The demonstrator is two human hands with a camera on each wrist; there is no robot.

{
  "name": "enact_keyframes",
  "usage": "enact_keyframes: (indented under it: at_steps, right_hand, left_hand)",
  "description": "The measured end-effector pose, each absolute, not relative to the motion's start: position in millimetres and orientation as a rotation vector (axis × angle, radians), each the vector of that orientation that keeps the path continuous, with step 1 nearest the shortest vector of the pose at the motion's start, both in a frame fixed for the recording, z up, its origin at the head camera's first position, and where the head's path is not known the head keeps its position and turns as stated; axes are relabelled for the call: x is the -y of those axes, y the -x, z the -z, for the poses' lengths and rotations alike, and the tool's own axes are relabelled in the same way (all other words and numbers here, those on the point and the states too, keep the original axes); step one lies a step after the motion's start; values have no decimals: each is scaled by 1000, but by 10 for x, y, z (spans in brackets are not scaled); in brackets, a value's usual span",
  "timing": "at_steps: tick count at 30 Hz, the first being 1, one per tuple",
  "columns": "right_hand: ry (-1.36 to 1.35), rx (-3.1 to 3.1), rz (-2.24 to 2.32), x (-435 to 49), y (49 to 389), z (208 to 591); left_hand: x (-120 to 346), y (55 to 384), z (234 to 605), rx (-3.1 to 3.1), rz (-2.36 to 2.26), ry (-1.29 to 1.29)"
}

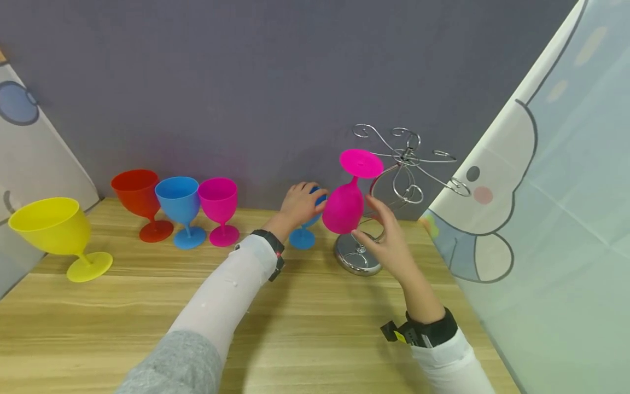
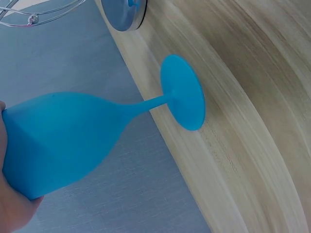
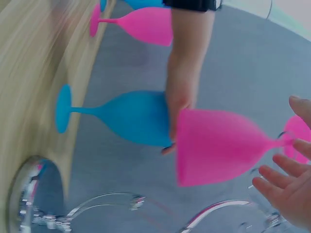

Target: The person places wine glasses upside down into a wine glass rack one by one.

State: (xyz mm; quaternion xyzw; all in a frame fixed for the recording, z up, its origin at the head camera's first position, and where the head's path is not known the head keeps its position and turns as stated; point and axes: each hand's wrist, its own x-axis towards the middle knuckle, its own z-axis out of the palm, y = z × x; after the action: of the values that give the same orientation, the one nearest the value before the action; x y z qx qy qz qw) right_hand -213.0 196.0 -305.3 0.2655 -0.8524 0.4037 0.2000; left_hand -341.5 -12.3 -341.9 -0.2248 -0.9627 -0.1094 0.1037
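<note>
My left hand [image 1: 301, 205] grips a blue goblet [image 2: 73, 136] by its rim from above. That goblet is upright, with its round foot close over the table. In the head view the fingers hide most of its bowl. A pink goblet [image 1: 344, 209] hangs upside down at the left side of a silver wire rack [image 1: 406, 157], foot uppermost; in the right wrist view a wire loop shows at its stem. Beside this goblet my right hand [image 1: 389, 243] has its fingers spread, thumb and forefinger apart, fingertips near the stem [image 3: 281, 142] in the right wrist view.
On the wooden table [image 1: 305, 328], a yellow goblet [image 1: 54, 227], a red goblet [image 1: 138, 194], a blue goblet [image 1: 178, 201] and a pink goblet [image 1: 219, 202] stand upright at left. The rack's round base [image 1: 358, 262] sits near the grey back wall [image 1: 275, 82]. A patterned sheet [image 1: 556, 219] borders the right.
</note>
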Motion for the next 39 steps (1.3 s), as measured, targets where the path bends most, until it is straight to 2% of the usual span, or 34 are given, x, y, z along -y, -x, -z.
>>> enact_keyframes:
  at_steps: [7, 12, 19, 23, 29, 39]
  right_hand:
    - [-1041, 2218, -854, -1913, 1767, 2816]
    - [-1249, 1947, -750, -1931, 1615, 2498]
    - [-1225, 1726, -654, -2109, 1582, 1909]
    - [-1147, 1809, -511, -2296, 1722, 1571]
    - [-1145, 2056, -231, -2629, 2147, 1216]
    - [-1088, 2486, 76, -2822, 2717, 1145]
  left_hand:
    - [133, 3434, 3439, 2830, 304, 670]
    - [121, 3449, 3443, 2820, 296, 667]
    - [92, 3425, 3436, 2806, 321, 666]
    - [100, 3405, 3433, 2824, 342, 643]
    - [110, 3412, 3423, 2849, 349, 639]
    - [100, 3430, 3443, 2846, 343, 642]
